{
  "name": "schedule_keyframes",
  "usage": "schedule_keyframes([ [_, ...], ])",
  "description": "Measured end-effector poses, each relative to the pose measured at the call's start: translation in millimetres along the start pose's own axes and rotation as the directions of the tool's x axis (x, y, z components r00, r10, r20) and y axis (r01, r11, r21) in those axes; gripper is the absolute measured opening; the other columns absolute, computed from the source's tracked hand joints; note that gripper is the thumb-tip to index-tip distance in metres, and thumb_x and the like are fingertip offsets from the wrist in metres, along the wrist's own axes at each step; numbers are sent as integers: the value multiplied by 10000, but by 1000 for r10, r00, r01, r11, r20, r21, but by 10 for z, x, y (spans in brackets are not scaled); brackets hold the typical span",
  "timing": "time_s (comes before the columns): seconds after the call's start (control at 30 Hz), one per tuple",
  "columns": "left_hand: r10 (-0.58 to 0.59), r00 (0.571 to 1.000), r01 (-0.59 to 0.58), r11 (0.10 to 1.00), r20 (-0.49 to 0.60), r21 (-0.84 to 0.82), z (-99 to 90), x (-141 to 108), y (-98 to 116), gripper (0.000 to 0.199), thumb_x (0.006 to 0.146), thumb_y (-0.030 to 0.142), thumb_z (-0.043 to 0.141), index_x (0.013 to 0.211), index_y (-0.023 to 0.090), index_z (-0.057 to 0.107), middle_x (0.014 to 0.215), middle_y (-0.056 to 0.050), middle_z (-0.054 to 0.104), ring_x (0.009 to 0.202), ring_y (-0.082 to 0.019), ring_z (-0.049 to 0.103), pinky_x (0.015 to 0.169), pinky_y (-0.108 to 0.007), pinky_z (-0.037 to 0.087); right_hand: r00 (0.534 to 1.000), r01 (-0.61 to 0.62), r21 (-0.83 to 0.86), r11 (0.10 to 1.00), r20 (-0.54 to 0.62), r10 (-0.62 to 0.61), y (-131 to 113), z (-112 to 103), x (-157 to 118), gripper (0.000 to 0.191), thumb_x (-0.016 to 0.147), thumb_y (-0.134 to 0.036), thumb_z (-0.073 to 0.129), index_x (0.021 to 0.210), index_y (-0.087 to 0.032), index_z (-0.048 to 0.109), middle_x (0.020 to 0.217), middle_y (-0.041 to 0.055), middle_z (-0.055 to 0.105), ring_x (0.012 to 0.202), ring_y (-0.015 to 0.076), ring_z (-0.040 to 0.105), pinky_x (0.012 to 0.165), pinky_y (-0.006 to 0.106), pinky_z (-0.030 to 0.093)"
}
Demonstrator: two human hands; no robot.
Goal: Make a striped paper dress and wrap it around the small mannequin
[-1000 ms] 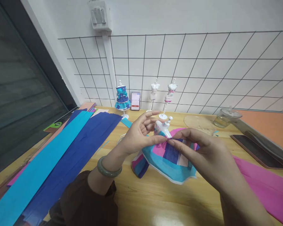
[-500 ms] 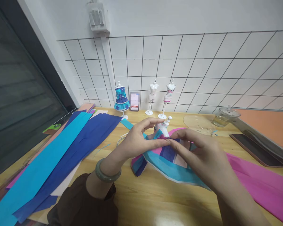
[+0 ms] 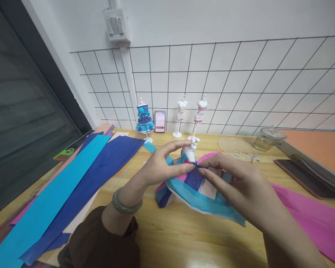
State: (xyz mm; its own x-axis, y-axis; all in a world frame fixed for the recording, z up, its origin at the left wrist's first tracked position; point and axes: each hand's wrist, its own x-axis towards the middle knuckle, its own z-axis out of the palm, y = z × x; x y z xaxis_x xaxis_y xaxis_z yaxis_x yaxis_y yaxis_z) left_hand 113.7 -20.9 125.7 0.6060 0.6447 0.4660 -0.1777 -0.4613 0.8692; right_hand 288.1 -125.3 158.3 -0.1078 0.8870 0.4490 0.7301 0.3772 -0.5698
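A small white dress-form mannequin (image 3: 189,153) leans in the middle of the table, wearing a patchwork paper skirt (image 3: 201,197) of pink, dark blue, pale and turquoise panels with a white-edged hem. My left hand (image 3: 164,163) is wrapped around the mannequin, index finger at its neck and thumb pressed on the skirt's waist. Beside it, my right hand (image 3: 231,175) pinches a dark blue bit of the skirt's waist between thumb and index finger. The two hands nearly meet at the waist. The mannequin's lower part and stand are hidden by skirt and hands.
Turquoise (image 3: 72,178) and dark blue crepe paper sheets (image 3: 114,156) cover the left; a pink sheet (image 3: 309,219) lies right. Behind stand a dressed mannequin (image 3: 144,119), two further mannequins (image 3: 181,111) and a lit phone (image 3: 159,121). A dark phone (image 3: 304,178) and glass pot (image 3: 268,139) are right.
The mannequin has tilted a little to the left, and its head has shifted left and slightly down. My right fingers have drawn slightly apart from my left thumb, with dark blue paper showing between.
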Motion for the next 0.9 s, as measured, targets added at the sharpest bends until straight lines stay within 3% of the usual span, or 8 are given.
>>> schedule_keyframes([
  [0.17,86,994,-93,990,66,102,-68,3,12,526,733,241,722,1231,317,572,1388,-59,486,1317,-252,394,1101,-451,275,994,92,7,996,54,-92,-42,-34,9,160,925,-278,481,961,-241,633,858,22,666,753,152,612,638,272,488],
  [0.3,172,979,-188,968,110,166,-100,19,19,527,746,241,699,1247,330,563,1285,-62,520,1223,-239,459,1048,-428,347,988,136,3,991,71,-136,-18,-38,6,150,928,-269,483,966,-248,627,866,16,662,757,143,610,647,259,497],
  [0.47,172,975,-194,968,141,160,-113,21,3,541,762,239,686,1278,315,541,1258,-65,558,1129,-218,512,934,-354,435,998,-20,31,999,68,18,43,-17,-17,180,896,-336,540,1025,-256,638,868,7,676,707,140,616,616,254,509],
  [0.57,176,977,-194,970,120,150,-105,21,-3,523,761,234,690,1263,294,558,1269,-70,582,1106,-219,538,906,-345,448,997,-50,56,997,66,46,59,-12,-14,165,886,-363,552,960,-258,656,802,-6,666,654,131,604,580,246,501],
  [0.77,197,975,-210,968,104,138,-77,27,10,441,771,214,678,1204,267,611,1212,-79,636,1126,-233,559,939,-375,449,996,80,50,996,33,-82,55,-35,-5,110,909,-299,529,938,-266,630,874,-16,651,770,121,594,664,241,473],
  [0.9,208,973,-220,965,98,145,-81,31,-1,447,772,215,678,1211,259,607,1212,-84,637,1140,-225,555,951,-371,452,984,159,45,986,70,-161,72,-50,1,108,918,-261,513,953,-271,615,883,-18,649,805,122,590,682,240,466],
])
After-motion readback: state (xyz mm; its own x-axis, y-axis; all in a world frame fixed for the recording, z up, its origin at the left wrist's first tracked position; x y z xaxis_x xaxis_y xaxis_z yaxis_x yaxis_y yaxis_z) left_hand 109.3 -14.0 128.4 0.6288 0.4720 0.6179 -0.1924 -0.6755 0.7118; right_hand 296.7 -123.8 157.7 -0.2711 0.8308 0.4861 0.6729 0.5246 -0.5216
